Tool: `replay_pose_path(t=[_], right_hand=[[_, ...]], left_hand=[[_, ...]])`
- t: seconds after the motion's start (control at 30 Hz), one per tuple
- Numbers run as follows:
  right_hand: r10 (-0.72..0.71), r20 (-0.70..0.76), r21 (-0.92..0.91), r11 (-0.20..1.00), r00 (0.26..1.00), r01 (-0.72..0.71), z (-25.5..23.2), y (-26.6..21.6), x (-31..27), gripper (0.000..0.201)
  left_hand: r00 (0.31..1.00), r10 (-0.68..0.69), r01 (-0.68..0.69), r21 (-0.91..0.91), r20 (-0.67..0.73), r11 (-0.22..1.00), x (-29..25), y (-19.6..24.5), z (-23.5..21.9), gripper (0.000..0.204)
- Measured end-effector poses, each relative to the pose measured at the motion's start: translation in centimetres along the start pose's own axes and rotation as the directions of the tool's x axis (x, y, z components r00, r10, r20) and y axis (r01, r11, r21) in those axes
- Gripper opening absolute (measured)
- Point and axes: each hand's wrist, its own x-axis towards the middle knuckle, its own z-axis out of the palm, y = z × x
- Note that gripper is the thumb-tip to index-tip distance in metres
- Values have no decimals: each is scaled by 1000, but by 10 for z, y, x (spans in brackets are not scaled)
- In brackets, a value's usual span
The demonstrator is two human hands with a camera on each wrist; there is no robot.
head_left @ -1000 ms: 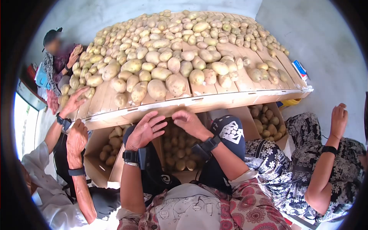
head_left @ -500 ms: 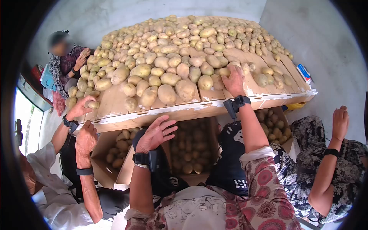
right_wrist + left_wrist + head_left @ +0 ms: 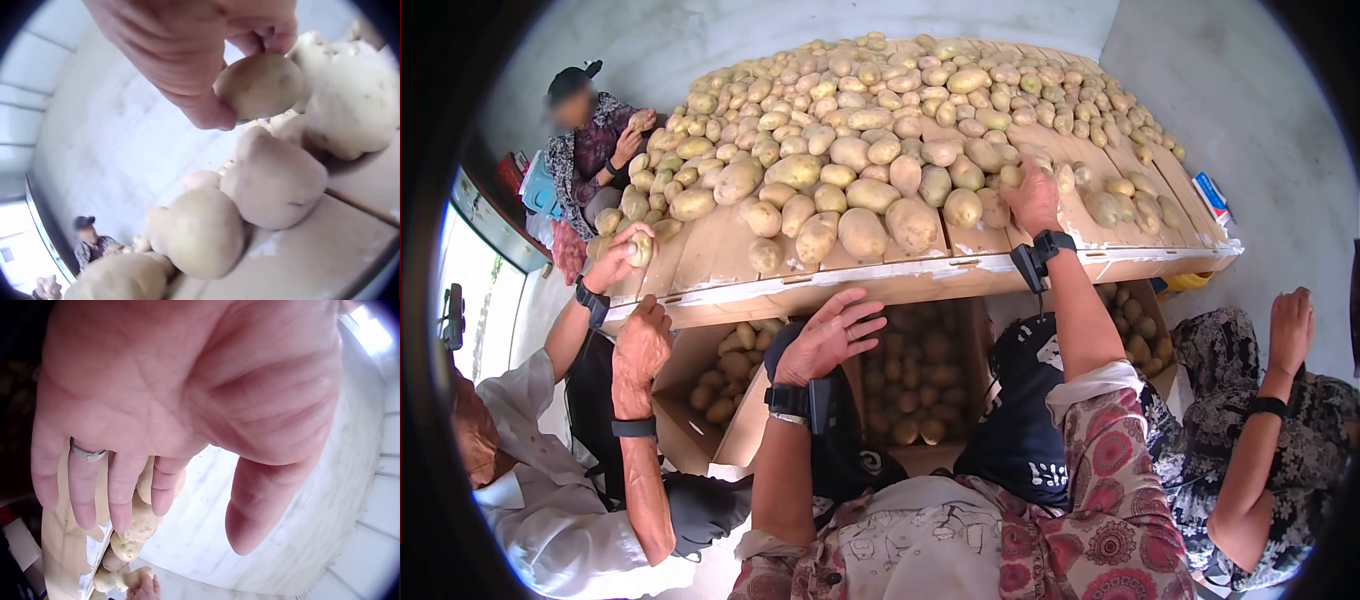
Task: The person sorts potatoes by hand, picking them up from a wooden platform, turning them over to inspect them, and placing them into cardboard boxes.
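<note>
My right hand [image 3: 1032, 200] reaches over the near part of the table and pinches a potato [image 3: 259, 87] between thumb and fingertips. In the right wrist view that potato hangs above several others, including a pale round one [image 3: 206, 234] below it. My left hand [image 3: 830, 335] is held in front of the table's near edge, palm up with its fingers spread, nothing in it. A ring shows on one finger in the left wrist view, where the palm [image 3: 156, 394] fills the upper part. A wide layer of potatoes [image 3: 910, 222] covers much of the table.
The cardboard-covered table [image 3: 710, 250] has a raised front edge [image 3: 820, 290]. Beneath it stand boxes of potatoes, one between my knees [image 3: 910, 375], others left [image 3: 725, 375] and right [image 3: 1140, 325]. A neighbour's hand [image 3: 615, 262] at left holds a potato; another person's arm [image 3: 1250, 480] is at right.
My right hand has gone from beside the left hand up onto the table and taken hold of a potato. The left hand stays raised. The left neighbour has lifted a potato.
</note>
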Motion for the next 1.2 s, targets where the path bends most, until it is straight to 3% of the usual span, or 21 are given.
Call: replay_pose_path(t=[0.03,0.07,0.1,0.13,0.17,0.2,0.27,0.3,0.33,0.4,0.47,0.57,0.63,0.67,0.73,0.8,0.9,1.03,1.07,1.13,1.2], right_hand=[[0,1,-1,1000,1000,0,-6,-3,-2,48],[107,62,401,908,992,-123,-13,-6,-3,45],[177,164,725,645,970,-241,-23,-16,-8,43],[175,169,727,642,970,-242,-26,-21,-14,43],[132,310,900,280,942,-335,-28,-24,-22,40],[37,418,903,-123,908,-411,-33,-28,-33,38],[-120,594,697,-416,795,-584,-44,-50,-73,36],[-266,672,427,-624,691,-655,-48,-64,-93,37],[-389,703,281,-616,595,-735,-27,-58,-109,38],[-443,749,392,-305,494,-868,8,-53,-153,35],[-295,848,469,33,439,-883,12,-69,-186,32],[-286,863,442,32,416,-896,12,-92,-195,30],[-320,781,536,-98,536,-839,18,-95,-188,33],[-321,781,533,-103,536,-840,21,-94,-185,33],[-291,833,462,-102,470,-881,27,-92,-182,39],[-278,832,494,-22,480,-869,28,-96,-185,49],[-380,828,474,78,414,-877,22,-102,-190,75],[-352,867,397,61,353,-916,19,-112,-197,87],[-350,868,396,63,352,-916,21,-114,-197,87],[-294,885,359,-61,360,-931,27,-120,-199,85],[-282,883,371,-72,376,-926,34,-128,-201,85]], left_hand=[[1000,-1,1,4,-1,1000,0,0,0,64],[1000,1,-1,9,-4,1000,0,1,0,64],[1000,4,-4,10,-8,1000,1,1,0,64],[1000,1,-1,15,-11,1000,1,1,-1,63],[1000,-6,6,19,-13,1000,1,0,-1,63],[1000,-9,10,17,-15,1000,0,-1,0,63],[999,-29,29,-9,-19,1000,2,0,2,62],[999,-28,28,-8,-21,1000,3,1,2,62],[998,-54,54,8,-22,999,3,1,4,62],[996,-79,79,19,-31,997,3,-1,6,62],[996,-91,91,14,-18,996,4,0,6,62],[998,-54,55,18,-37,998,5,-6,5,63],[997,-63,64,11,-43,998,5,-2,12,62],[996,-74,74,7,-49,997,5,0,14,61],[995,-97,97,28,-28,995,6,-2,11,59],[993,-116,116,41,5,992,10,-4,11,57],[979,-203,204,176,-26,963,7,-1,13,67],[963,-270,262,244,-1,934,6,-3,12,69],[963,-270,262,242,0,934,6,-3,11,69],[962,-263,272,234,-71,934,6,-4,10,66],[966,-237,256,234,-107,938,7,-5,10,63]])
